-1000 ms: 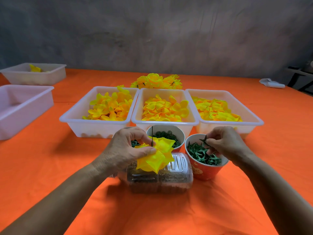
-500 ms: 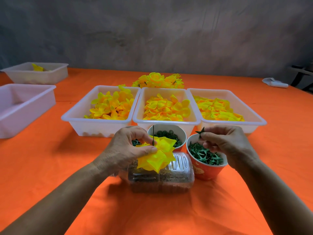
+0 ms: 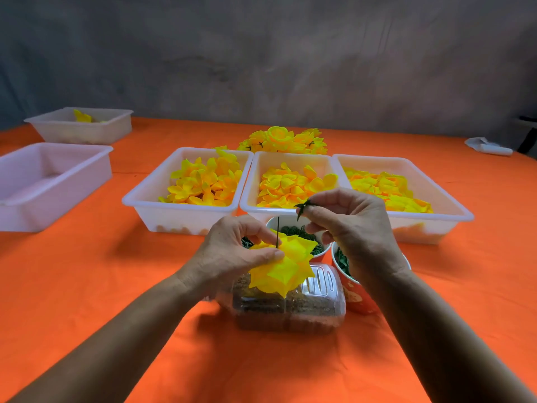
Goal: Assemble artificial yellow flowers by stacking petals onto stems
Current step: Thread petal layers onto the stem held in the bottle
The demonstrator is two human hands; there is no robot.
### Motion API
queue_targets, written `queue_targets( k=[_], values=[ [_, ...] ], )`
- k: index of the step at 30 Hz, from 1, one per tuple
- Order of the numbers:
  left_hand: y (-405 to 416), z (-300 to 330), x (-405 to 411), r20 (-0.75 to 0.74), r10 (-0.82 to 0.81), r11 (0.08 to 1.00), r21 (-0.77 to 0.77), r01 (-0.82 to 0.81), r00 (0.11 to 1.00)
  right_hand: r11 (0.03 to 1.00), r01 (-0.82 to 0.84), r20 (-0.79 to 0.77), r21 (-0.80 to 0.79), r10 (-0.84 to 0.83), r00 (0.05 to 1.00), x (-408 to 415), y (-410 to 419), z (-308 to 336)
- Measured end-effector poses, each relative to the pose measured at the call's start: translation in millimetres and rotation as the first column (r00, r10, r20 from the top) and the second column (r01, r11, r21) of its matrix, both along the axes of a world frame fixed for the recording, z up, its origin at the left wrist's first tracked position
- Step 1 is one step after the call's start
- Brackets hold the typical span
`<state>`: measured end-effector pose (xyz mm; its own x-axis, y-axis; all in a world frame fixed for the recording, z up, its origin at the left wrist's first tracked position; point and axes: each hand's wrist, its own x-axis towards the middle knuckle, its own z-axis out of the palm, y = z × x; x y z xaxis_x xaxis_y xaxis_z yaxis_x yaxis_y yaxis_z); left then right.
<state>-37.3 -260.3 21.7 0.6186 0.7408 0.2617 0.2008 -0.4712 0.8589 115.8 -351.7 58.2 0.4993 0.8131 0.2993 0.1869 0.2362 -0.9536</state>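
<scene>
Flower: the yellow flower (image 3: 283,269) is in my left hand (image 3: 232,253), held just above the clear box (image 3: 290,309), with its thin dark stem (image 3: 277,231) poking straight up through the petals.
Left hand: my thumb and fingers pinch the stacked petals at the foot of the stem.
Right hand: my right hand (image 3: 348,222) pinches a small green leaf piece (image 3: 302,206) at the fingertips, up and to the right of the stem tip, not touching it.
Cups: a white cup (image 3: 283,221) of dark green rings sits behind the flower, partly hidden by both hands; a red cup (image 3: 356,295) of green leaf pieces stands to the right, mostly covered by my right wrist.
Trays: three white trays of loose yellow petals stand side by side behind the cups: left tray (image 3: 139,199), middle tray (image 3: 255,181), right tray (image 3: 447,199).
Finished flowers: a heap (image 3: 283,141) lies behind the middle tray.
Far left: a pale tray (image 3: 52,181) and, behind it, another tray (image 3: 84,129) holding a yellow bit.
Table: orange cloth (image 3: 87,286) under everything.
</scene>
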Motion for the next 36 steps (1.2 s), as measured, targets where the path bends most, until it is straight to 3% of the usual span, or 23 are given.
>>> queue_targets(
  k=[3,8,12,20,26,30,36],
  values=[
    [0.1,5.1,-2.7,0.022,0.003,1.0,-0.001,-0.003,1.0,0.999,-0.028,-0.033,0.018,0.029,0.999,-3.7,2.0,-0.5],
    [0.5,21.5,-6.8,0.194,0.039,0.999,0.005,-0.04,0.98,0.992,-0.041,-0.043,0.12,0.047,0.998,-9.6,5.0,-1.7],
    [-1.5,35.4,-2.1,0.325,0.084,0.995,-0.078,-0.062,0.942,0.973,-0.06,-0.018,0.224,0.065,0.998,-17.9,11.1,0.5],
    [-5.2,47.7,-0.1,0.265,0.058,0.943,-0.331,0.034,0.963,0.94,-0.137,0.041,0.314,0.131,0.991,-25.3,11.6,4.3],
    [-3.1,50.4,1.4,0.277,0.05,0.836,-0.537,0.111,0.96,0.96,-0.153,0.036,0.236,0.149,0.988,-21.9,7.0,5.2],
    [-1.4,50.8,0.5,0.293,0.022,0.855,-0.501,0.134,0.956,0.994,-0.09,-0.034,0.064,0.092,0.995,-15.3,3.9,9.4],
    [-2.4,46.0,-0.2,0.246,-0.015,0.899,-0.421,0.121,0.969,0.985,-0.15,-0.144,-0.079,0.138,0.98,-14.2,1.7,12.4]
  ],
)
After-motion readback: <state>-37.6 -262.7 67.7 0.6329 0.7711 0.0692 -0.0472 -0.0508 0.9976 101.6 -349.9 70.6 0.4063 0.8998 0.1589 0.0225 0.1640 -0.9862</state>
